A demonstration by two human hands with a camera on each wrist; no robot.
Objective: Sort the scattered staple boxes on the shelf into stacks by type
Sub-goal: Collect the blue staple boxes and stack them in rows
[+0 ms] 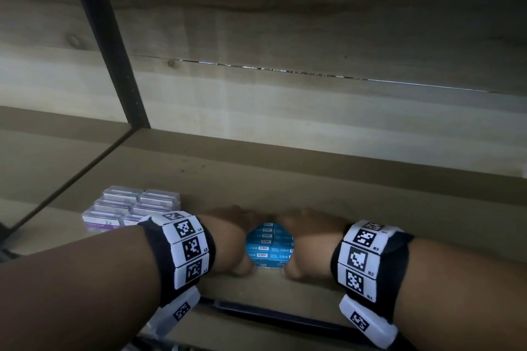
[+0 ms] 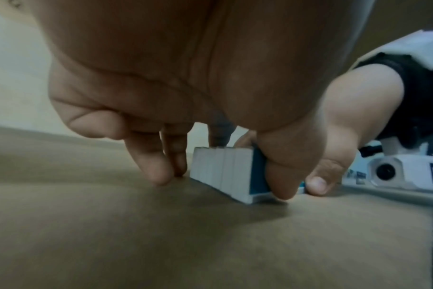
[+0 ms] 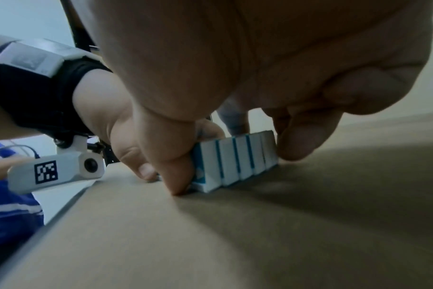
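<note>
both hands down on the shelf, near its front edge. my left hand and right hand are clamped from opposite sides on one row of blue staple boxes, squeezing them together. the boxes stand on edge side by side, touching each other, resting on the shelf board. in the left wrist view my thumb presses the near end of the row and my other fingers reach down just beside its far side, tips on the board. in the right wrist view the same thing mirrored: thumb on the near end box, fingers curled at the far end. exact count of blue boxes hard to tell, roughly five edges show in the right wrist view.

just left of my left wrist sits the clear staple boxes group, purple labels, already laid out in two neat columns, apart from the blue row. nothing is touching it.

progress, my judgement: nearly done. both types look separated into their own groups, and i see no loose boxes elsewhere on the shelf, though my forearms hide part of the front edge. what seems left is squaring up the blue row, maybe sliding it to a final spot beside the clear group, then letting go. risk: squeeze unevenly and a middle box pops out of the row.
</note>
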